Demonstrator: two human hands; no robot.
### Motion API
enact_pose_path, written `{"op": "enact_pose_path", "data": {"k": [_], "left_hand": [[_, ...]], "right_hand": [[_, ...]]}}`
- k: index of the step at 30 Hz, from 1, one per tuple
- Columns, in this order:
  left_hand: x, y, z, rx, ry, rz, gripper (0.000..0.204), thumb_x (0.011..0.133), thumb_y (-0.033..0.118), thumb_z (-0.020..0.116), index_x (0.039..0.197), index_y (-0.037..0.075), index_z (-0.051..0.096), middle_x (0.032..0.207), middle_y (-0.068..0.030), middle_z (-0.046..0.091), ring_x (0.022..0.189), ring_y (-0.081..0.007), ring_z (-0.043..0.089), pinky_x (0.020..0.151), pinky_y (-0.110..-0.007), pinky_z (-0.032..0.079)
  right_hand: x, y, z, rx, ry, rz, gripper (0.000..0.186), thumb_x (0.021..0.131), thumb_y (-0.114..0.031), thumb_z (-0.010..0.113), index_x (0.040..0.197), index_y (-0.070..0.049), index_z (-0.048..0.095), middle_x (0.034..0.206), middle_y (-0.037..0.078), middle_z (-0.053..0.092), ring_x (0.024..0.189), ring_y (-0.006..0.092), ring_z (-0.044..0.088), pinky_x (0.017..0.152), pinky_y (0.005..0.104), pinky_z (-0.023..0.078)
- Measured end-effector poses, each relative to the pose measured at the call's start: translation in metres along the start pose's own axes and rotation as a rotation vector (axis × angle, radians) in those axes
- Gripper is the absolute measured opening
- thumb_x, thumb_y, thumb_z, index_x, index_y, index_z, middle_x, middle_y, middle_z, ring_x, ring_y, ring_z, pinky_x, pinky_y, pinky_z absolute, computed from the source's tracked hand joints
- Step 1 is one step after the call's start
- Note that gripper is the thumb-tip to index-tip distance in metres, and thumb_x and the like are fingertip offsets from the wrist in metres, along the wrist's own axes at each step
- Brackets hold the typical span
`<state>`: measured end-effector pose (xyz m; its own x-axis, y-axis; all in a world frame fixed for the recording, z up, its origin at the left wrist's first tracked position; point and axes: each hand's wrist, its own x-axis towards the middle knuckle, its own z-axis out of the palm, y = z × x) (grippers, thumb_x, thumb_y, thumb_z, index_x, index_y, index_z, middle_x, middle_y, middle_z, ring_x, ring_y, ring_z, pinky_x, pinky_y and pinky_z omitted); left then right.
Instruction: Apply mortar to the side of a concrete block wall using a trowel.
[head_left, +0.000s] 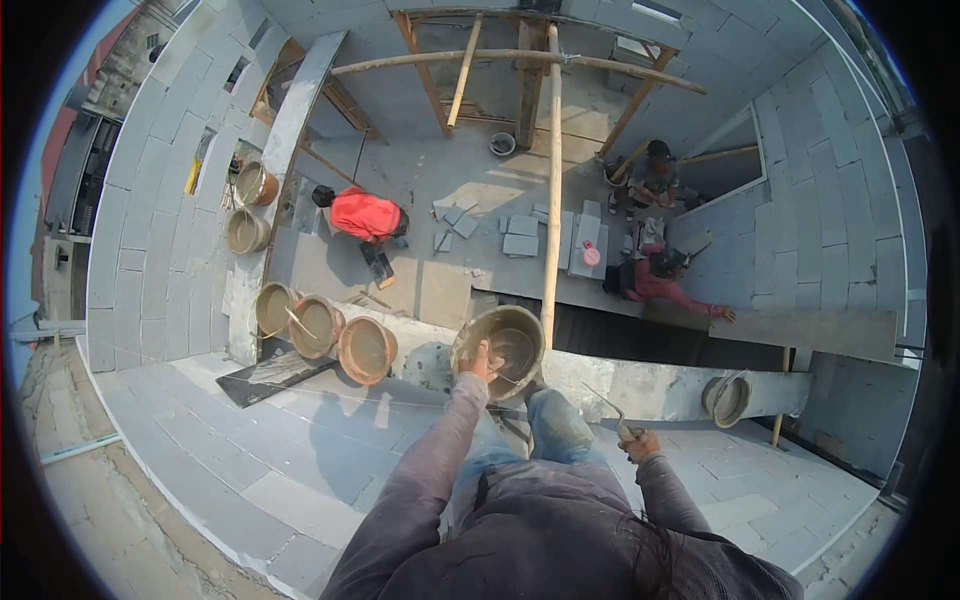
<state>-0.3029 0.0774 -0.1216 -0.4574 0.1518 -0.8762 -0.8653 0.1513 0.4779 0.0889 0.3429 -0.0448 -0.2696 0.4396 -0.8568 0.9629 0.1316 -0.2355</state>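
My left hand point(480, 362) is closed on the near left rim of a mortar-smeared bucket point(462, 340), which is tilted so that its grey inside shows. The bucket is just in front of my legs, over the concrete ledge. Off to the right, my right hand point(643, 447) grips the handle of a trowel point(618, 415); its thin blade points up and to the left, away from the bucket. The blade's full shape is hard to make out.
Several mortar buckets point(367, 350) line the ledge point(640, 378) to the left; another bucket point(727, 398) sits right. A bamboo pole point(553, 200) rises ahead. Far below, a person in red point(366, 214) bends over, and two people work near grey blocks point(520, 235) and a board point(820, 330).
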Motion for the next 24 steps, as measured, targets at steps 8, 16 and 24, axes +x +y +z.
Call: {"op": "enact_pose_path", "data": {"k": [8,16,24], "left_hand": [[0.146,0.108,0.011,-0.388,-0.185,-0.466,0.088,0.096,0.063,0.058,0.166,0.035,0.011,0.160,-0.0110,0.045,0.153,-0.0440,0.031,0.103,-0.092,0.016],[0.195,0.326,0.027,-0.411,-0.389,0.078,0.086,0.101,0.058,0.055,0.167,0.024,0.013,0.175,-0.0064,0.017,0.158,-0.0374,0.022,0.109,-0.087,0.018],[0.147,0.116,-0.130,0.834,-0.330,0.309,0.100,0.095,0.064,0.062,0.168,0.014,0.016,0.168,-0.0274,0.027,0.157,-0.0404,0.026,0.125,-0.043,0.028]], "right_hand": [[-0.089,-0.005,0.034,0.463,0.218,0.176,0.041,0.082,-0.005,0.074,0.122,-0.002,0.072,0.074,0.008,0.069,0.047,0.0155,0.060,0.040,0.0318,0.046],[-0.136,-0.040,0.061,0.506,0.316,0.356,0.033,0.084,-0.001,0.068,0.117,0.000,0.071,0.069,0.006,0.063,0.044,0.0139,0.054,0.038,0.0313,0.043],[-0.069,-0.119,0.094,-0.079,0.077,0.090,0.048,0.076,-0.018,0.082,0.122,-0.004,0.074,0.098,0.015,0.078,0.084,0.0292,0.076,0.078,0.0399,0.060]]}}
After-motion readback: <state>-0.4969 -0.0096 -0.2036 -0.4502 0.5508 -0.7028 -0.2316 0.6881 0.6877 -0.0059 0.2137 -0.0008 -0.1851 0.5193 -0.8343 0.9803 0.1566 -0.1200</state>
